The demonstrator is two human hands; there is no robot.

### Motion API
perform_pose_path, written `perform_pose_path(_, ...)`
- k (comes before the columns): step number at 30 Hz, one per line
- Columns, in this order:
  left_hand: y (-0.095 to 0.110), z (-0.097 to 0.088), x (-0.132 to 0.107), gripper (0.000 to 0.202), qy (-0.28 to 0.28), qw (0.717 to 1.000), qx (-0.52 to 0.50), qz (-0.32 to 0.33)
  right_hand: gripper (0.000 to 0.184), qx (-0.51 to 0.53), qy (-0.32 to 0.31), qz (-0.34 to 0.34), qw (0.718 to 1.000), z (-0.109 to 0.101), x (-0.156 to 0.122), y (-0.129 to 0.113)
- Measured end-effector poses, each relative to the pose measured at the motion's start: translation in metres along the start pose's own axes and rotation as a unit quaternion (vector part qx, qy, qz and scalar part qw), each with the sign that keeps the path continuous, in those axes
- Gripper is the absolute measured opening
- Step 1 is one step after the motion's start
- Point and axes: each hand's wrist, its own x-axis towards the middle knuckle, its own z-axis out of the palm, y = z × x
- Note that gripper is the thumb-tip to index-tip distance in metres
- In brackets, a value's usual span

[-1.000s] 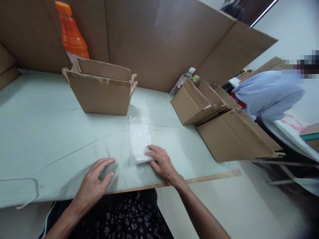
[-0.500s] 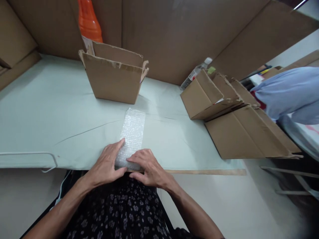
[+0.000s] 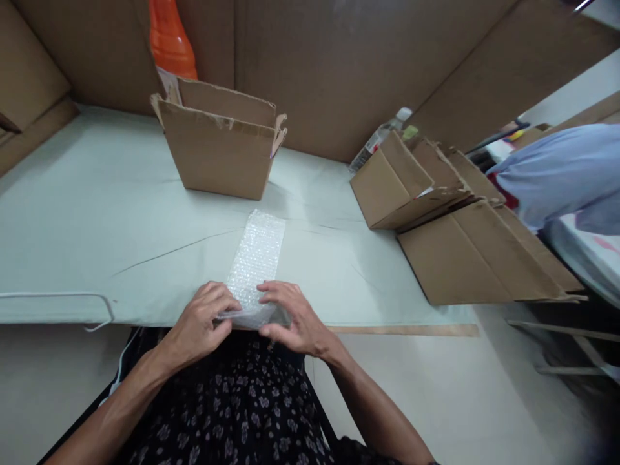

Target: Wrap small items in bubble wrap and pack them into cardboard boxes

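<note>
A narrow strip of clear bubble wrap (image 3: pixel 256 252) lies on the pale green tabletop, its near end raised and folded at the front edge. My left hand (image 3: pixel 206 318) pinches the left corner of that near end between thumb and fingers. On the other side, my right hand (image 3: pixel 293 316) has its thumb and fingers apart around the right part of the fold, fingertips at the wrap. Whether anything lies inside the fold I cannot tell.
An open cardboard box (image 3: pixel 220 152) stands beyond the wrap, with an orange bottle (image 3: pixel 172 45) behind it. To the right are more open boxes (image 3: pixel 465 258) and a clear plastic bottle (image 3: pixel 382 139). A white cable (image 3: pixel 58 296) crosses the left front edge. A person in blue (image 3: pixel 566 171) is at far right.
The near end of the bubble wrap has been lifted and folded up. My left hand has closed on its corner; my right hand's fingers have opened out and moved slightly right.
</note>
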Motion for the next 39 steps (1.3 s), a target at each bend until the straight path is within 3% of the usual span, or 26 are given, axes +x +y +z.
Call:
perform_pose_path(4, 0.020, -0.005, -0.011, 0.026, -0.023, 0.999, -0.032, 0.021, 0.037, -0.094, 0.009, 0.080, 0.992, -0.006, 0.016, 0.017)
perform_pose_path(7, 0.033, -0.004, -0.016, 0.028, -0.065, 0.996, -0.063, 0.026, 0.036, -0.171, -0.037, 0.072, 0.982, 0.004, 0.038, 0.019)
perform_pose_path(9, 0.034, -0.003, -0.017, 0.026, -0.072, 0.994, -0.083, -0.018, 0.035, -0.199, -0.061, 0.051, 0.977, 0.011, 0.050, 0.016)
perform_pose_path(13, 0.019, -0.009, -0.015, 0.018, -0.010, 0.981, -0.097, -0.170, 0.032, -0.163, -0.030, 0.033, 0.986, 0.010, 0.047, 0.015)
perform_pose_path(17, 0.002, -0.012, -0.010, 0.040, 0.078, 0.969, -0.070, -0.225, 0.031, -0.083, 0.086, 0.030, 0.992, -0.005, 0.013, 0.007)
perform_pose_path(20, -0.004, -0.008, -0.003, 0.050, 0.078, 0.972, -0.026, -0.221, 0.027, -0.102, 0.145, 0.008, 0.984, -0.004, -0.010, -0.013)
perform_pose_path(23, -0.008, 0.000, 0.004, 0.054, 0.064, 0.974, 0.033, -0.217, 0.035, -0.160, 0.071, -0.041, 0.984, 0.012, -0.014, -0.028)
perform_pose_path(25, -0.010, 0.003, 0.004, 0.054, 0.092, 0.973, 0.070, -0.199, 0.041, -0.207, 0.002, -0.051, 0.977, 0.025, -0.009, -0.027)
perform_pose_path(27, -0.011, 0.004, -0.002, 0.053, 0.157, 0.971, 0.105, -0.147, 0.034, -0.232, -0.025, -0.050, 0.971, 0.035, -0.001, -0.019)
perform_pose_path(29, -0.010, 0.002, -0.013, 0.053, 0.198, 0.969, 0.134, -0.066, 0.026, -0.216, -0.008, -0.049, 0.975, 0.039, 0.006, -0.010)
perform_pose_path(32, -0.005, 0.002, -0.029, 0.042, 0.147, 0.979, 0.142, 0.022, 0.022, -0.149, 0.022, -0.024, 0.988, 0.040, 0.012, -0.005)
perform_pose_path(34, -0.004, 0.005, -0.032, 0.033, 0.121, 0.984, 0.132, -0.002, 0.022, -0.116, 0.034, 0.010, 0.993, 0.038, 0.014, -0.007)
perform_pose_path(36, -0.007, 0.010, -0.028, 0.032, 0.136, 0.980, 0.132, -0.060, 0.022, -0.124, 0.072, 0.031, 0.989, 0.036, 0.013, -0.011)
perform_pose_path(39, -0.013, 0.014, -0.015, 0.036, 0.159, 0.970, 0.148, -0.107, 0.027, -0.188, 0.123, -0.003, 0.975, 0.035, 0.011, -0.015)
